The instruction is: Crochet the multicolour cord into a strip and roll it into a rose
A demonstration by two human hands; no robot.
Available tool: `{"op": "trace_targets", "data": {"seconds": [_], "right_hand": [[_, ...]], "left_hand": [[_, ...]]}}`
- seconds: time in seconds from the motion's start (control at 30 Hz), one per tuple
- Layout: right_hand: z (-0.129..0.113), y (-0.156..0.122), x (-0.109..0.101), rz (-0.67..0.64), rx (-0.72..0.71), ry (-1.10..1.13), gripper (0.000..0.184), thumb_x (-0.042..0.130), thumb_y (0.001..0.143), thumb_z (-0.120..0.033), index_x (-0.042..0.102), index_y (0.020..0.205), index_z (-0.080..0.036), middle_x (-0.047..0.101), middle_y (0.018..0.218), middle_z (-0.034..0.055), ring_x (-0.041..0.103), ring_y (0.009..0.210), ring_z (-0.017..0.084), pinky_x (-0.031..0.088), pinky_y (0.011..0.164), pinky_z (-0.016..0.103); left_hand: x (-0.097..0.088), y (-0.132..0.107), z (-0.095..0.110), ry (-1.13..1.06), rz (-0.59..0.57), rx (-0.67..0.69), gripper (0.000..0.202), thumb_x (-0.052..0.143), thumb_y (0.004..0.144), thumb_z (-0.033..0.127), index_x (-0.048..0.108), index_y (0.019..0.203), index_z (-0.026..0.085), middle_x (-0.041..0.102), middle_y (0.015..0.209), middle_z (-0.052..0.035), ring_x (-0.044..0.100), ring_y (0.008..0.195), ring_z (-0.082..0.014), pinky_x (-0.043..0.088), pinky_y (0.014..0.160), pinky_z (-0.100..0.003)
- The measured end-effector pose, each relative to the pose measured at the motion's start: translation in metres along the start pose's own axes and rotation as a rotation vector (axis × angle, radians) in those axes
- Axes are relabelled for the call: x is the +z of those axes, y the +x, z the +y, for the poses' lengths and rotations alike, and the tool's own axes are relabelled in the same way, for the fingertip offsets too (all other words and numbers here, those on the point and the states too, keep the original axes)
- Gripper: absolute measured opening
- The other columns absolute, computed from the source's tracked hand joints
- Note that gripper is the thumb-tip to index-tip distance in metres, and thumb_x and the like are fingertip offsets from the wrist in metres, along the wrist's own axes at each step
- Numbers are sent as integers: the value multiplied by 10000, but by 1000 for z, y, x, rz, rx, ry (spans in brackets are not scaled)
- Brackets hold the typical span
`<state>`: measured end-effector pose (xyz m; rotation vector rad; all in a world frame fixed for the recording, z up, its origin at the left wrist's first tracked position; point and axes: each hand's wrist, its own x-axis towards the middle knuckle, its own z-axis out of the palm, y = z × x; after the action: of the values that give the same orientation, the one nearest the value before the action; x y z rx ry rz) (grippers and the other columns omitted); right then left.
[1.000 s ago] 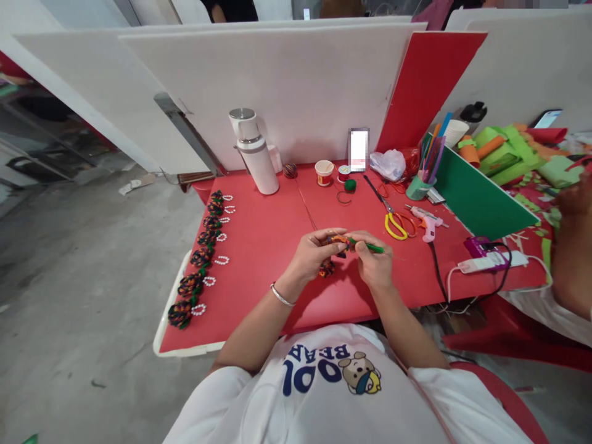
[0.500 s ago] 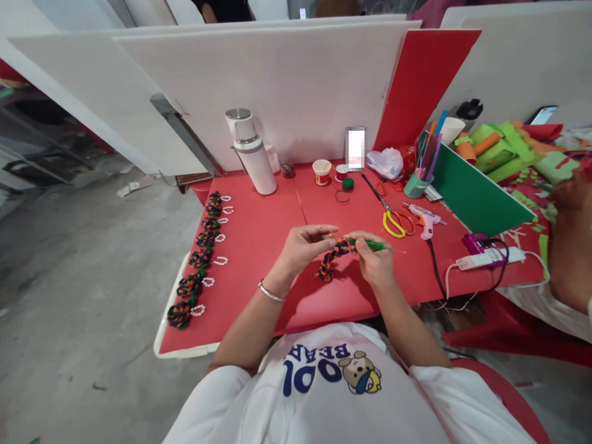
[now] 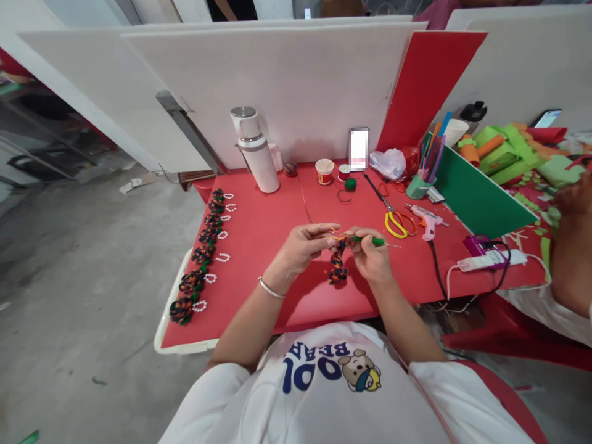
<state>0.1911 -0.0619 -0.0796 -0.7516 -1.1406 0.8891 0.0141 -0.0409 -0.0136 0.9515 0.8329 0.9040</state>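
My left hand (image 3: 305, 246) pinches the top of a multicoloured crocheted strip (image 3: 338, 269), dark with orange and red, which dangles over the red table. Between the fingers of my right hand (image 3: 371, 256) is a crochet hook (image 3: 375, 241) with a green handle, its tip end pointing left into the work. A thin strand of orange yarn (image 3: 305, 203) runs from my left fingers back to a small yarn ball (image 3: 290, 169). The exact stitch at the fingertips is too small to make out.
Finished-looking crocheted pieces with bead loops (image 3: 203, 254) line the table's left edge. A white thermos (image 3: 259, 160), a paper cup (image 3: 324, 172) and a phone (image 3: 359, 148) stand at the back. Right are scissors (image 3: 395, 225), a pink glue gun (image 3: 429, 225) and a power strip (image 3: 490, 261); a co-worker's arm (image 3: 573, 246) shows beyond.
The crocheted strip has swung to hang straighter below my fingers. My right hand and the hook have shifted slightly; both hands keep their hold. The view has moved a little.
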Motion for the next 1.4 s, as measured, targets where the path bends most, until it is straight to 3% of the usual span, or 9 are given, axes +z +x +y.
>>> {"op": "trace_targets", "data": {"seconds": [0.2, 0.37, 0.5, 0.63, 0.73, 0.87, 1.13, 1.23, 1.4], "right_hand": [[-21, 41, -28, -404, 66, 55, 248, 750, 867, -496, 768, 842, -250, 801, 819, 45, 749, 816, 218, 606, 778, 401], [-42, 52, -37, -554, 82, -149, 167, 702, 930, -376, 800, 943, -242, 823, 969, 57, 763, 932, 208, 605, 888, 391], [-51, 48, -35, -527, 1, -295, 165, 659, 961, -344, 792, 964, -247, 824, 1012, 59, 773, 957, 203, 615, 902, 379], [-46, 34, -27, -473, -348, -528, 150, 665, 948, -227, 772, 1043, -272, 820, 1064, 65, 767, 985, 203, 606, 916, 395], [-32, 17, -16, -368, -613, -661, 266, 703, 908, -174, 750, 1137, -302, 802, 1148, 83, 755, 1019, 224, 607, 882, 414], [-21, 3, -6, -194, -759, -664, 424, 736, 873, -139, 715, 1240, -351, 792, 1165, 77, 731, 1036, 234, 604, 862, 422], [-57, 34, -17, -503, -416, -492, 169, 701, 920, -202, 787, 1038, -287, 827, 965, 36, 757, 912, 206, 582, 911, 414], [-63, 38, -20, -489, -219, -403, 125, 675, 946, -253, 798, 961, -270, 823, 944, 35, 760, 918, 202, 589, 937, 403], [-48, 31, -22, -333, 92, -85, 149, 678, 949, -358, 804, 936, -280, 813, 900, 22, 765, 848, 189, 629, 778, 339]], "left_hand": [[-7, -2, 7, 93, -20, 42, 439, 929, 582, 233, 817, 992, 122, 785, 778, -93, 675, 647, -139, 472, 577, -231], [-2, 1, 7, 141, 63, 105, 414, 931, 557, 220, 808, 936, 105, 778, 753, -76, 696, 653, -162, 577, 709, -316], [0, 2, 6, 255, 159, 167, 394, 907, 578, 217, 812, 945, 109, 748, 707, -44, 675, 628, -150, 560, 662, -288], [1, 3, 4, 252, 234, 227, 367, 902, 581, 214, 810, 922, 112, 700, 639, -8, 623, 592, -112, 507, 613, -242], [2, 4, 4, 92, 173, 149, 432, 921, 560, 241, 805, 958, 120, 700, 636, -17, 581, 545, -91, 396, 497, -201], [-2, 2, 5, -79, 6, -66, 475, 932, 531, 256, 811, 977, 146, 739, 721, -59, 585, 526, -88, 209, 414, -182], [-11, -1, 20, 170, 33, -66, 384, 860, 518, 174, 826, 896, 120, 702, 621, -50, 502, 499, -72, 219, 444, -198], [-9, 0, 23, 171, -3, -75, 373, 832, 513, 173, 823, 881, 116, 686, 590, -37, 454, 471, -61, 214, 446, -207], [-10, 1, 21, 129, -16, -62, 371, 811, 513, 175, 822, 879, 117, 688, 604, -39, 468, 477, -65, 216, 449, -206]]}}
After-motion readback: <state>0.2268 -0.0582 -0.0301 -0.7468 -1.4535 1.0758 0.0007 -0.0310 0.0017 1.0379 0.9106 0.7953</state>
